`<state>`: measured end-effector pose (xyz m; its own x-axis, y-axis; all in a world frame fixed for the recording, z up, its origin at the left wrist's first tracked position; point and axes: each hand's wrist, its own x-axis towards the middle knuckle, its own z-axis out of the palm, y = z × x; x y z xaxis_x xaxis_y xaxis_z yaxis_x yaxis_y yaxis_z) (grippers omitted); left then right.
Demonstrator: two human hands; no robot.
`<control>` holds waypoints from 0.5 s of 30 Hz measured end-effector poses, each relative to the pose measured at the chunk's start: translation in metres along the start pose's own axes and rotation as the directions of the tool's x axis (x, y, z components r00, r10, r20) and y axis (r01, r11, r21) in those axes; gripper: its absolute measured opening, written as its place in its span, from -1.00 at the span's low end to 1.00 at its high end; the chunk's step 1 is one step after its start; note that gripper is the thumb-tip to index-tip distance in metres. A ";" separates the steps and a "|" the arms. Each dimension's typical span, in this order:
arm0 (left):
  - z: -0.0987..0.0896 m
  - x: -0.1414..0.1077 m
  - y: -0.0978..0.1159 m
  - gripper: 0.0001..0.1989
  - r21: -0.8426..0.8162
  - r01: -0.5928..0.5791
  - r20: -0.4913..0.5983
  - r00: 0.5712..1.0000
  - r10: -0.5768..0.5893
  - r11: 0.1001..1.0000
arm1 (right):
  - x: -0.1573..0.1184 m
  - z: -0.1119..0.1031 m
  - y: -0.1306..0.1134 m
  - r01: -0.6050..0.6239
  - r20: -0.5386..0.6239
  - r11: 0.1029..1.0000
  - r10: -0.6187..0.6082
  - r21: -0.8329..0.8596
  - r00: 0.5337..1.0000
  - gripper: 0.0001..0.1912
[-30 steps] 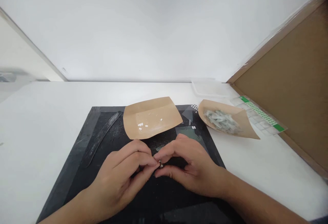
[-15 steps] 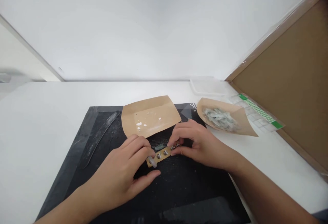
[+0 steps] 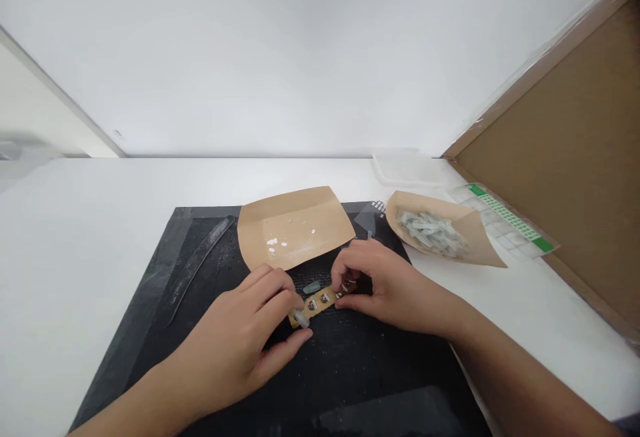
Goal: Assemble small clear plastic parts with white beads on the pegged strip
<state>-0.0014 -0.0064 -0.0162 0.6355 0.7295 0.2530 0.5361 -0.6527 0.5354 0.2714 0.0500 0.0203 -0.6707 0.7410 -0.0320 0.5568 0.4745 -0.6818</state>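
Observation:
A narrow tan strip with several small metal pieces lies on the black mat. At its left end a translucent nail-shaped piece sits against the fingers of my left hand, whose thumb and index finger are closed around it. My right hand pinches at the strip's right part, by the metal pieces there; its fingertips partly cover them. Just behind the strip, a second clear nail-shaped piece lies loose on the mat.
Behind the hands is a brown paper tray with small white flakes. Another paper tray holds many translucent pieces. A dark curved file lies on the left. At right are a clear sheet with a green label and a cardboard panel.
My right index finger has curled and shifted slightly along the strip, showing more metal at its right end. My left thumb has moved up a little, next to the translucent piece.

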 end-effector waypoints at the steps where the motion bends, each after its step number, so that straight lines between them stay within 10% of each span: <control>1: 0.000 0.000 0.000 -0.88 0.004 0.004 0.006 1.000 -0.004 1.000 | 0.000 0.000 0.000 -0.017 0.002 1.000 0.017 0.006 1.000 -0.77; 15: 0.000 0.001 0.000 -0.95 0.003 0.005 -0.033 0.999 -0.005 1.000 | 0.000 -0.006 0.004 -0.066 0.033 0.995 0.064 0.078 0.997 -0.80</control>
<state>-0.0008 -0.0055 -0.0156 0.6144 0.7390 0.2765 0.5412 -0.6497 0.5338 0.2766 0.0547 0.0216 -0.6495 0.7538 -0.0998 0.5602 0.3857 -0.7331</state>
